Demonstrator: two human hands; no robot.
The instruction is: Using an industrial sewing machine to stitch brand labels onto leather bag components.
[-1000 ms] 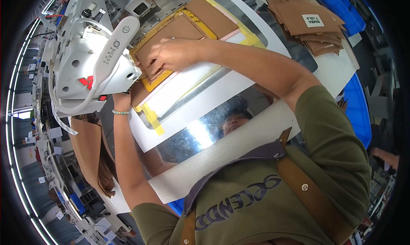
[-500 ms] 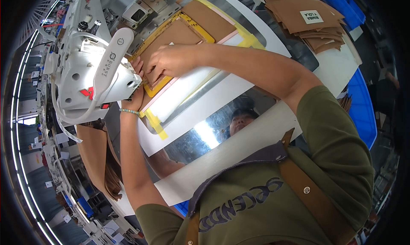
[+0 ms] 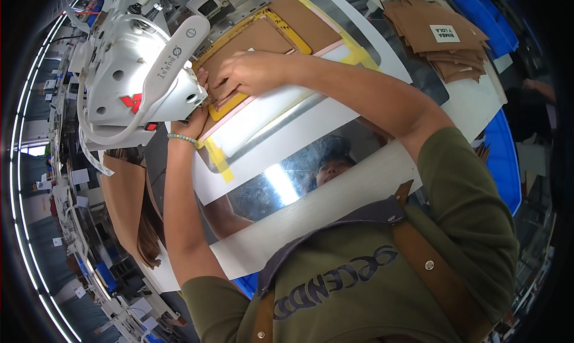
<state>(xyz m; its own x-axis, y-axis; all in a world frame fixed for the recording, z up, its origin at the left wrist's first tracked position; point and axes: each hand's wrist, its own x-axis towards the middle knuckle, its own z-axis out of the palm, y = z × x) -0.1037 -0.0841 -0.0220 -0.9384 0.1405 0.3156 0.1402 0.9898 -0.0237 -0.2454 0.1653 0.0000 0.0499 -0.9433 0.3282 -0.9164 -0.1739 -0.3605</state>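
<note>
My left hand (image 3: 192,125), a beaded bracelet at its wrist, reaches under the white sewing machine head (image 3: 134,83). The machine hides most of its palm; its fingertips show beyond, stretched out on a brown leather-like panel (image 3: 260,37). My right hand (image 3: 254,72) is bent over the near left corner of a yellow frame (image 3: 302,43) lying around that panel. Its fingers are curled together and pressed down beside the machine's needle area. Whatever lies under these fingertips is too small or hidden to make out. Yellow tape (image 3: 216,159) marks the edge of the clear template under the frame.
A white lamp arm (image 3: 179,50) hangs over the machine head. Stacked brown panels (image 3: 439,29) lie at the far right beside blue bins (image 3: 501,157). More brown sheets (image 3: 124,205) droop at the left. A shiny metal plate (image 3: 281,178) lies in front of me.
The view has shifted slightly, so the machine and frame appear higher and further right. Both hands keep nearly the same places on the panel and frame.
</note>
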